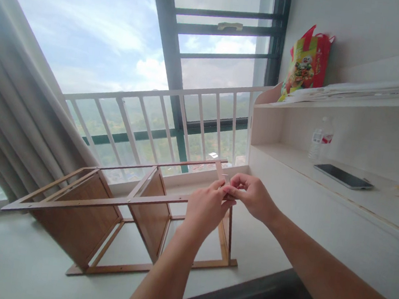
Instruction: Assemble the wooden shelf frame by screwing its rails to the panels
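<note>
Wooden rack (106,206) is laid on its side on the white tabletop (10,262). Its thin end bar is pinched by the left hand (207,208) and the right hand (252,196), both closed, fingertips touching.

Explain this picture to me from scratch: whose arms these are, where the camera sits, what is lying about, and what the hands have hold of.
There is no machine here. The camera is worn on a person's head and looks forward and down, so the two bare arms are that person's own. The left hand and right hand meet, fingertips together, at the top right corner of a wooden shelf frame lying on its side on a white windowsill surface. Whether they pinch some small part is hidden. To the right, a white shelf unit holds a phone and a water bottle; a colourful bag and papers sit on top. Behind are a railing, window and curtain.
</note>
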The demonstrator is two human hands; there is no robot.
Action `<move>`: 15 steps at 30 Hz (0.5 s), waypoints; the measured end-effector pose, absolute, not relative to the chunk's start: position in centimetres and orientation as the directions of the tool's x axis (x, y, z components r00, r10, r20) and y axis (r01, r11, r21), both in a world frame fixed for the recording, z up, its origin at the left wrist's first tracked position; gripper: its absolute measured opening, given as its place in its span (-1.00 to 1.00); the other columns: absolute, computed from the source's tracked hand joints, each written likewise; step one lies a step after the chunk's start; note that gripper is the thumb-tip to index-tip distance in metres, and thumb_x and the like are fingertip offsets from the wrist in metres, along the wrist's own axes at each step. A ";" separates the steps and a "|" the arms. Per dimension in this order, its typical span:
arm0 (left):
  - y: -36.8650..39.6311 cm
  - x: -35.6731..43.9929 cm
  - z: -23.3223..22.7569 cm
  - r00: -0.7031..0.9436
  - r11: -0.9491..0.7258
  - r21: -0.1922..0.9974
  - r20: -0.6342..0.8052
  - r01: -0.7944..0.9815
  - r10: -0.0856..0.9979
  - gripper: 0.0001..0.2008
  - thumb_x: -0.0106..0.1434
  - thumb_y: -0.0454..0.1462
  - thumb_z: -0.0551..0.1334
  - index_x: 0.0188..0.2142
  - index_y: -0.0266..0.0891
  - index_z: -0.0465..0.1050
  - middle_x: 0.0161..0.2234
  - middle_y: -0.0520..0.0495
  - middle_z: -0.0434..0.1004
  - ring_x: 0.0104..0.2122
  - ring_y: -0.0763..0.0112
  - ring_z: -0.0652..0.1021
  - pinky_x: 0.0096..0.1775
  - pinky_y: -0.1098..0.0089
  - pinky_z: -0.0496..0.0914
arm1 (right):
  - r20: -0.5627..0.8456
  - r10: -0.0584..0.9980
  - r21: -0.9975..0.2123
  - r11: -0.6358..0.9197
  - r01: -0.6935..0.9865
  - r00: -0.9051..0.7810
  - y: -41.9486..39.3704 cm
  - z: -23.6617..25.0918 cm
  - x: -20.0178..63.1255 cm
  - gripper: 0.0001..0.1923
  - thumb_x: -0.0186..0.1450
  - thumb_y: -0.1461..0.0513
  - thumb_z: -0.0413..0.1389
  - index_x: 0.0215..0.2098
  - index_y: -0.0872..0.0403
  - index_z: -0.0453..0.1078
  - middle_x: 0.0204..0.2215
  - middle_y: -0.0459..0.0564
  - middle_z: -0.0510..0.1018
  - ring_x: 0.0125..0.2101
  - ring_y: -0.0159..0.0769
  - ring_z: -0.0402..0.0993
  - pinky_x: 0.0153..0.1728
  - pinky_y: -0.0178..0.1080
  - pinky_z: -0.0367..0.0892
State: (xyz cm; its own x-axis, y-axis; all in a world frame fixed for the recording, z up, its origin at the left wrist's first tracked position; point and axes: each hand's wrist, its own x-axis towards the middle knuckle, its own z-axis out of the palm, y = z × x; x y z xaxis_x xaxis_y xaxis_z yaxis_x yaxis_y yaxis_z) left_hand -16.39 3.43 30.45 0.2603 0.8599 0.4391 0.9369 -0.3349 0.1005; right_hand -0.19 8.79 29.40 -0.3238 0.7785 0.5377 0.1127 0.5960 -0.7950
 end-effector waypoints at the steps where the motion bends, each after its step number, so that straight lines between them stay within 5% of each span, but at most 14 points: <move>1: 3.4 -16.4 30.4 0.260 -0.336 0.103 0.441 0.936 0.859 -0.72 0.35 -0.05 0.22 0.00 0.02 0.53 0.21 0.06 0.46 -0.13 0.20 0.63 -0.19 0.29 0.44 | 0.533 0.786 -0.810 0.581 0.082 -0.313 8.9 29.1 -0.2 -0.60 0.21 -0.05 0.32 -0.45 0.09 0.39 -0.51 -0.14 0.47 -0.43 -0.32 0.41 -0.32 -0.25 0.36; 10: 3.4 -16.3 30.3 0.252 -0.327 0.109 0.431 0.939 0.866 -0.70 0.36 -0.04 0.20 0.04 0.04 0.51 0.26 0.10 0.41 -0.09 0.13 0.63 -0.16 0.23 0.45 | 0.558 0.787 -0.803 0.592 0.069 -0.264 8.6 28.7 -0.3 -0.64 0.24 0.03 0.30 -0.47 0.05 0.30 -0.51 -0.16 0.37 -0.45 -0.35 0.35 -0.43 -0.30 0.34; 15: 3.6 -16.4 30.2 0.260 -0.343 0.119 0.439 0.932 0.860 -0.70 0.36 -0.06 0.21 0.05 0.07 0.50 0.25 0.11 0.43 -0.08 0.16 0.62 -0.17 0.24 0.43 | 0.498 0.828 -0.859 0.511 -0.019 -0.258 8.5 28.6 0.1 -0.66 0.18 0.07 0.37 -0.29 0.03 0.34 -0.47 -0.15 0.51 -0.40 -0.27 0.52 -0.33 -0.21 0.50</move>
